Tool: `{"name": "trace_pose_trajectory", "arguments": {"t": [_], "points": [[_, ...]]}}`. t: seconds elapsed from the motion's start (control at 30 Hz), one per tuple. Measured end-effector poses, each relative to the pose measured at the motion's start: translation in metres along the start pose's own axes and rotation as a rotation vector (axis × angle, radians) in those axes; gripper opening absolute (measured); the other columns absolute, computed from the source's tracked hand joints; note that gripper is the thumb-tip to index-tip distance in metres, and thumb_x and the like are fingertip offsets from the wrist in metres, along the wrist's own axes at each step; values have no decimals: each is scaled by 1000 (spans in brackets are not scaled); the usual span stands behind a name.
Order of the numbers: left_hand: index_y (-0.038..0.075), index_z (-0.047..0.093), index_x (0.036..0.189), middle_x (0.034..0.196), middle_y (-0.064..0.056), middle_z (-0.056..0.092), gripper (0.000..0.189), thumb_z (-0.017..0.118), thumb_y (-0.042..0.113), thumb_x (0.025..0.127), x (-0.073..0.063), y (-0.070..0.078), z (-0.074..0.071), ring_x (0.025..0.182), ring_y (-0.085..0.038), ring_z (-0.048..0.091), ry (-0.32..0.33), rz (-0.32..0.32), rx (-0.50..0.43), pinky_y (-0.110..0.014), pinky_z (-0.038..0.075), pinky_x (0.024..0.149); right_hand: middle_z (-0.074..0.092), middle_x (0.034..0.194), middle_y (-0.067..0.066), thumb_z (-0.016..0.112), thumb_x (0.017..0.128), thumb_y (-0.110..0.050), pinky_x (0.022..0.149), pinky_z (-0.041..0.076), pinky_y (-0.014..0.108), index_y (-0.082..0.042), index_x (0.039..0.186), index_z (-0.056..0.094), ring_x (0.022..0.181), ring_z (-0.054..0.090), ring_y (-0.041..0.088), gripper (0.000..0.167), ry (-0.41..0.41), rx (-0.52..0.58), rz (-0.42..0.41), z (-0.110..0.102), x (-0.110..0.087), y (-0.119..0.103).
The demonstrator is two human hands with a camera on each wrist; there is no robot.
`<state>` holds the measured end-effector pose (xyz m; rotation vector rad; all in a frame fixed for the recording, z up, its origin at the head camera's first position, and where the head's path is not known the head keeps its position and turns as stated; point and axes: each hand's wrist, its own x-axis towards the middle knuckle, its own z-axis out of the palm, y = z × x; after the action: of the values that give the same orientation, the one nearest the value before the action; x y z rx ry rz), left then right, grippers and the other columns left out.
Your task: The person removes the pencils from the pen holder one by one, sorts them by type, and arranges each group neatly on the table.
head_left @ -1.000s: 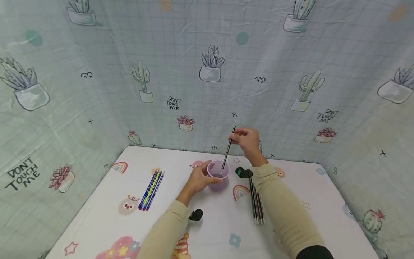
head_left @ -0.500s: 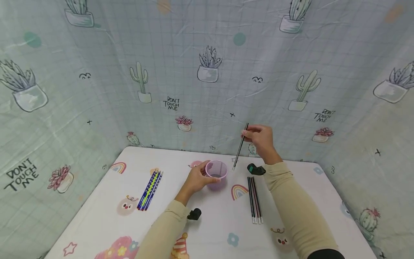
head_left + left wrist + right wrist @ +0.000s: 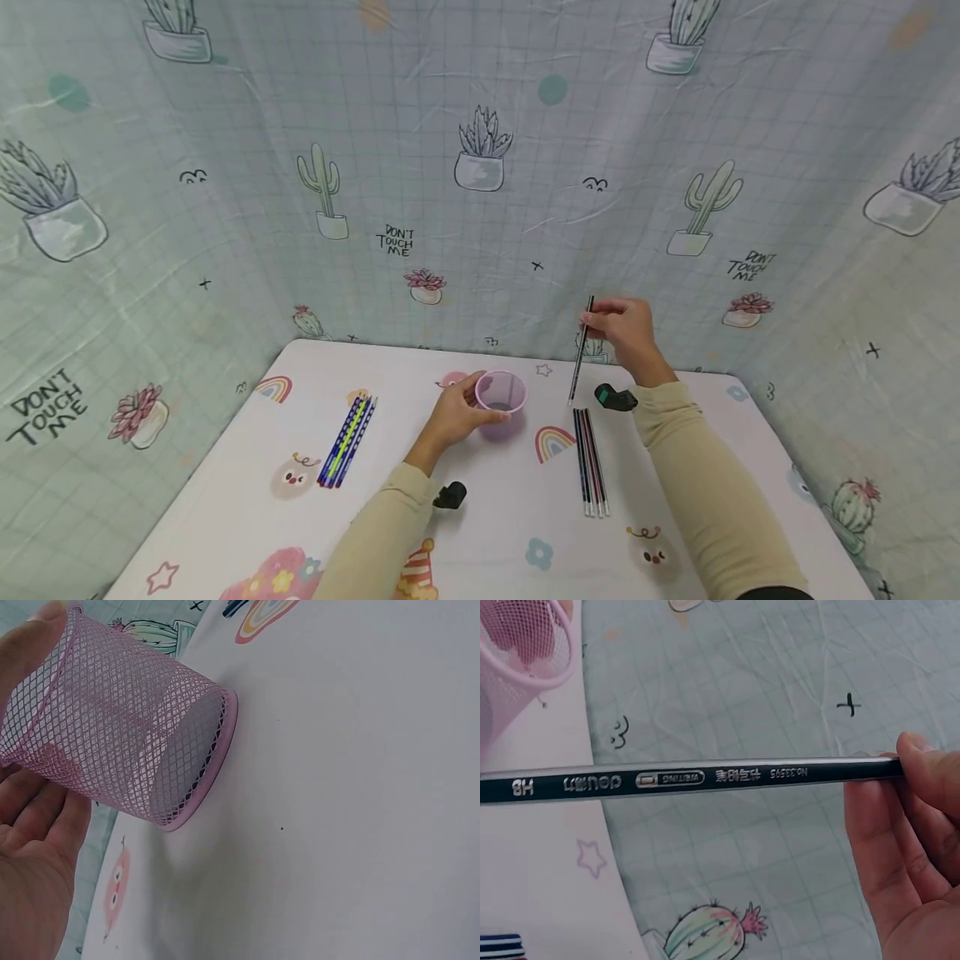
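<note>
A pink mesh pencil cup (image 3: 506, 428) is near the middle of the table, its mouth facing up. My left hand (image 3: 453, 415) grips it from the left side, with the thumb at the front. In the left wrist view the see-through mesh wall (image 3: 112, 712) shows no pencil inside; whether the base touches the table I cannot tell. My right hand (image 3: 628, 332) pinches a dark HB pencil (image 3: 581, 358) near its top end. The pencil hangs steeply, its lower end just above the far ends of a row of several dark pencils (image 3: 591, 462).
Several blue patterned pencils with a yellow-green one (image 3: 347, 442) lie side by side on the left of the white printed table (image 3: 247, 508). A cactus-print cloth (image 3: 480, 225) hangs behind and at both sides. Black wrist cameras (image 3: 451, 496) sit by each wrist.
The pencil's lower end has come out of the cup's mouth. My right hand has carried it to the right, beside the row of dark pencils. My left hand stays on the cup.
</note>
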<state>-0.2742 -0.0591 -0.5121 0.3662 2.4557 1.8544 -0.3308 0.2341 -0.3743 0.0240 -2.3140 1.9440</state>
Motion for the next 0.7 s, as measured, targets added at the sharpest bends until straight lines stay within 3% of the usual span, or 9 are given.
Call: {"name": "trace_pose_trajectory", "arguments": {"t": [0.23, 0.47, 0.7], "points": [[5, 50, 153, 142, -14, 66, 91, 95, 26, 77, 1, -1, 3, 134, -30, 63, -12, 4, 14, -44, 51, 116, 70, 91, -7, 72, 97, -6, 79, 65, 25, 15, 132, 60, 83, 73, 6, 43, -35, -49, 61, -15, -4, 12], [6, 50, 153, 142, -14, 65, 92, 95, 27, 76, 2, -2, 2, 135, -30, 62, 5, 4, 7, -45, 50, 116, 66, 105, 1, 70, 98, -7, 93, 64, 37, 12, 136, 59, 85, 69, 5, 43, -70, -115, 98, -24, -7, 24], [7, 51, 153, 143, -13, 65, 91, 95, 28, 76, 1, -4, 0, 136, -31, 62, 11, 0, 18, -45, 50, 117, 66, 106, 4, 69, 99, -7, 82, 65, 26, 13, 137, 58, 82, 70, 4, 43, -90, -121, 131, -29, -12, 38]]}}
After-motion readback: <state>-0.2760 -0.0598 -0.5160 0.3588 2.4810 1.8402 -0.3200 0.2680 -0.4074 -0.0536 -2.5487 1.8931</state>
